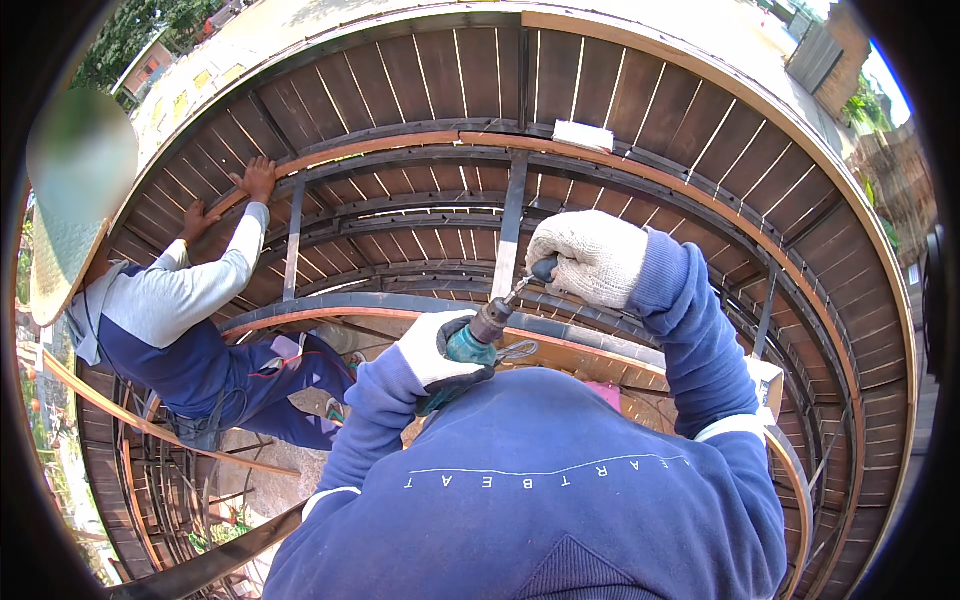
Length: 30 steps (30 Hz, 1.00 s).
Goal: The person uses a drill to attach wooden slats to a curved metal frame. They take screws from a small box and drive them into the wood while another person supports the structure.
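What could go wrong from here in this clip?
The knit-gloved right hand is right at the tip of the drill bit; if the power drill in the left hand spins, it could snag. A bit that slips loose might drop between the curved dark bars.

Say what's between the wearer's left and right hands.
Head view: the dark chuck of the teal drill, then a slim metal bit, run from the left hand toward the right hand.
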### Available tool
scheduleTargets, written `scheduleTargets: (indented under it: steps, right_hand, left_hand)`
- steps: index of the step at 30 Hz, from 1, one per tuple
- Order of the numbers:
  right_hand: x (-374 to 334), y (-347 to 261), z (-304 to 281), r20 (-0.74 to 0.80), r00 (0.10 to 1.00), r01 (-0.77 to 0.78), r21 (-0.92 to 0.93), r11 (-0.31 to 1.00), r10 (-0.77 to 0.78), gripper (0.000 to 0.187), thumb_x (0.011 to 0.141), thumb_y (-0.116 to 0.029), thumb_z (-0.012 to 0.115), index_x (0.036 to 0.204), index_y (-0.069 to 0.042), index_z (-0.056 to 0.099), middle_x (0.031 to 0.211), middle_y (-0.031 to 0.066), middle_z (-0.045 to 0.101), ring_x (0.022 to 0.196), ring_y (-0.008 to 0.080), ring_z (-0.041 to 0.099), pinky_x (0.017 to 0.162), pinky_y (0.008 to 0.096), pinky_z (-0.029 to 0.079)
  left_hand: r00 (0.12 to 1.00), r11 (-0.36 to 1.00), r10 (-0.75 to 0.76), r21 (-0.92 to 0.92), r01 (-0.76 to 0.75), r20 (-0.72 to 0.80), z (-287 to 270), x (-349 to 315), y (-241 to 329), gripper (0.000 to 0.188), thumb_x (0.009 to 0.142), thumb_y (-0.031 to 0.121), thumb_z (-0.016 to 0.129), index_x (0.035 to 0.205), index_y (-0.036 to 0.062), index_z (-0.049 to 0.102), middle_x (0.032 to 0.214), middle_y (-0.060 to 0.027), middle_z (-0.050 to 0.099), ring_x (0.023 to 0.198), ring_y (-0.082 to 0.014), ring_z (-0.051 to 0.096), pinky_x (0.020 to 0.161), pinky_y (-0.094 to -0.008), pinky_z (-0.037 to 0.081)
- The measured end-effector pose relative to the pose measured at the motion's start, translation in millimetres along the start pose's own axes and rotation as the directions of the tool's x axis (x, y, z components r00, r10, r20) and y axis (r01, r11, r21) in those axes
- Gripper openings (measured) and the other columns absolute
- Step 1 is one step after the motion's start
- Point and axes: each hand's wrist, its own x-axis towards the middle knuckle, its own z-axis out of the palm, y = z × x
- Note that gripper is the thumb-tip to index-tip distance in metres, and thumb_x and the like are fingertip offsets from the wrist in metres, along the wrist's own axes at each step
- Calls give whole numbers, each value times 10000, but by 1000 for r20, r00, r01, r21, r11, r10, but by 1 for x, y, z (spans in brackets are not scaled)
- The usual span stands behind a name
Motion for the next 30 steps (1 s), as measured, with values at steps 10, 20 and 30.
scheduleTargets:
  steps: [10, 20, 30]
  right_hand:
    - [-7, 12, 17, -157, 982, 106, 12, 994, -103, 185, 866, -81, 701, 1045, -33, 701, 942, 142, 703, 893, 323, 703, 823, 410, 572]
    - [-11, 29, 96, -444, 869, 103, 595, 797, 219, 729, 869, -173, 823, 1496, -9, 490, 1324, 141, 638, 1207, 234, 641, 1074, 409, 527]
    - [2, 18, 161, -160, 973, -95, 389, 916, 168, 1043, 769, -334, 845, 1598, 28, 327, 1408, 315, 588, 1292, 410, 619, 1091, 451, 510]
  left_hand:
    - [995, 997, -77, 19, 76, 63, -6, 6, -9, 615, 772, 210, 876, 1302, -18, 662, 1112, -98, 739, 1016, -155, 695, 949, -334, 553]
    - [993, 955, -40, -295, 5, -110, -23, 24, -21, 591, 777, 211, 878, 1284, -2, 661, 1097, -87, 739, 1007, -172, 712, 951, -348, 569]
    - [979, 729, -188, -679, 85, -78, -76, 75, -42, 540, 854, 178, 719, 1329, -44, 589, 1077, -193, 730, 976, -315, 759, 890, -439, 647]
